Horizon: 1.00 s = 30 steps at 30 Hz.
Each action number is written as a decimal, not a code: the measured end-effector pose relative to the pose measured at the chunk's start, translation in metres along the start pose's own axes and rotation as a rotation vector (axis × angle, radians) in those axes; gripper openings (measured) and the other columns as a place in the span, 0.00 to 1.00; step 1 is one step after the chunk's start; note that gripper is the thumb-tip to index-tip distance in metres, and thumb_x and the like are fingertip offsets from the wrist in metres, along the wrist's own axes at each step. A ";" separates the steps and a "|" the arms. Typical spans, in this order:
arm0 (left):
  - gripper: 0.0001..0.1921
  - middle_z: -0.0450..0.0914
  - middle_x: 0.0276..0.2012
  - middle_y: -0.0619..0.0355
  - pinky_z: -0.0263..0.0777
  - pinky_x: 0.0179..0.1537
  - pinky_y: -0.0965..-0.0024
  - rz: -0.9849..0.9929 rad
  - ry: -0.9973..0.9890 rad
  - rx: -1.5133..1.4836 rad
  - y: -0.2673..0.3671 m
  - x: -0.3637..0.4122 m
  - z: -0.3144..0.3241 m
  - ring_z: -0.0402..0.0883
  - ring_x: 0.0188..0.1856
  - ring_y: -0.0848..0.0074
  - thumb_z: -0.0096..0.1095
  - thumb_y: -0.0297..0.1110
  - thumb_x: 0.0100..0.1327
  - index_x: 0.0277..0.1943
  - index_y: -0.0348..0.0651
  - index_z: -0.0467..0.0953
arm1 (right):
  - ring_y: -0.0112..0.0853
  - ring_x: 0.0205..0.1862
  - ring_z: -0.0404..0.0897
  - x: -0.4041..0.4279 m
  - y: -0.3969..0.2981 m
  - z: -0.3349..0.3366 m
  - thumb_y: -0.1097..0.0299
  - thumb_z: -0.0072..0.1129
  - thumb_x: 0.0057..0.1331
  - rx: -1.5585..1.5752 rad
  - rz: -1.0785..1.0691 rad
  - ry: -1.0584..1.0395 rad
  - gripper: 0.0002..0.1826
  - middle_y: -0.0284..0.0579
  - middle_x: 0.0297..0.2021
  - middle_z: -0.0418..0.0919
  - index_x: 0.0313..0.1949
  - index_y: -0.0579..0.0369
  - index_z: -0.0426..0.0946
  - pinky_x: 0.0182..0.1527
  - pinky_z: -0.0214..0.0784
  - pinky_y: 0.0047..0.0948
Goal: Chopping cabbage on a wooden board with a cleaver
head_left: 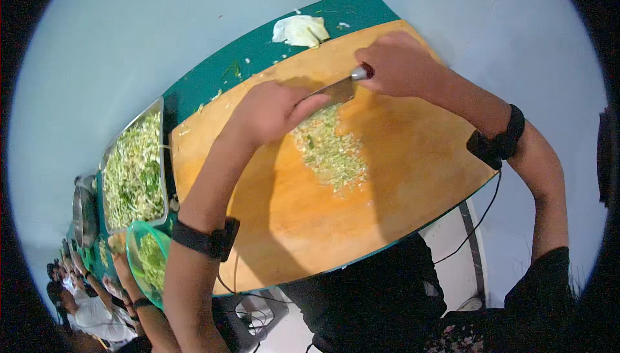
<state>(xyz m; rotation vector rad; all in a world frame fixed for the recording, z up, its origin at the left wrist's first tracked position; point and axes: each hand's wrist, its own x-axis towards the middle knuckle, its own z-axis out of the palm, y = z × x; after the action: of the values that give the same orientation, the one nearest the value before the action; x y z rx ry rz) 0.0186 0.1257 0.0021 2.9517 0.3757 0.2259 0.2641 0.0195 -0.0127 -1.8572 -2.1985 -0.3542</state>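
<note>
Over the wooden cutting board [319, 227], my right hand [399, 65] grips the handle of a kitchen knife with a broad blade [341, 90]. At the other end of the blade is my left hand [271, 111], its thumb along the near side and its fingers behind. The blade's tip is hidden by this hand. Below and toward me, finely chopped pale-green cabbage [334, 154] is spread in a loose strip on the board. Part of it lies under the blade and my left thumb.
Beyond the board, cabbage leaf pieces [301, 30] lie on the green table cover [358, 7]. To the left are a metal tray [163, 169] of shredded vegetables, a green plastic bowl [133, 246] with greens and a dark pan [85, 212]. Other people [97, 314] work farther left. Cables [489, 208] hang from both wristbands.
</note>
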 end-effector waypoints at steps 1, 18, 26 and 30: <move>0.26 0.79 0.24 0.47 0.72 0.32 0.51 -0.058 0.046 -0.055 -0.004 -0.010 0.003 0.80 0.30 0.50 0.48 0.57 0.72 0.32 0.44 0.81 | 0.48 0.32 0.80 0.013 -0.014 -0.020 0.55 0.64 0.55 -0.028 -0.016 -0.032 0.13 0.47 0.24 0.79 0.28 0.51 0.78 0.36 0.70 0.50; 0.17 0.74 0.19 0.47 0.66 0.25 0.56 -0.136 0.060 -0.191 -0.010 -0.015 -0.002 0.75 0.22 0.52 0.57 0.47 0.71 0.34 0.43 0.81 | 0.48 0.35 0.84 0.022 -0.018 -0.028 0.55 0.66 0.54 -0.054 -0.137 0.222 0.14 0.53 0.28 0.82 0.30 0.53 0.81 0.39 0.76 0.47; 0.20 0.76 0.22 0.44 0.70 0.29 0.52 -0.036 0.001 0.083 -0.009 -0.004 -0.019 0.78 0.28 0.47 0.52 0.50 0.73 0.34 0.41 0.78 | 0.46 0.32 0.84 0.015 -0.020 -0.027 0.53 0.65 0.56 -0.008 0.081 0.010 0.13 0.48 0.25 0.81 0.31 0.49 0.80 0.37 0.75 0.48; 0.25 0.78 0.22 0.46 0.72 0.31 0.51 0.000 0.068 0.138 -0.011 0.002 -0.004 0.79 0.29 0.50 0.48 0.55 0.73 0.30 0.43 0.77 | 0.45 0.30 0.83 0.011 -0.006 -0.005 0.52 0.65 0.57 -0.030 0.000 0.132 0.14 0.47 0.22 0.80 0.30 0.48 0.78 0.36 0.75 0.49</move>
<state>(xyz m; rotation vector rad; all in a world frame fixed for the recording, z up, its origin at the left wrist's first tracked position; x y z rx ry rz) 0.0167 0.1375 0.0047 3.0856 0.4158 0.3127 0.2566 0.0275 -0.0046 -1.7938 -2.1166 -0.4979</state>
